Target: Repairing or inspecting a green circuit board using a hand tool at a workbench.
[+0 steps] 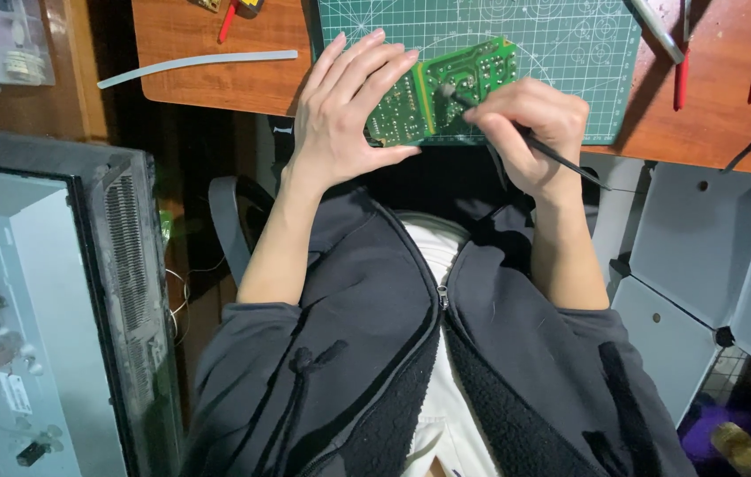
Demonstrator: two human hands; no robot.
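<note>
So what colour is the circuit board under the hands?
Green, on a darker green gridded cutting mat; the circuit board shows best in the head view.

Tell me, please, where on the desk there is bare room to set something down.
Free: wooden desk left of the green cutting mat, below the white strip. Crowded: mat's near edge, where left hand and right hand work the circuit board.
</note>
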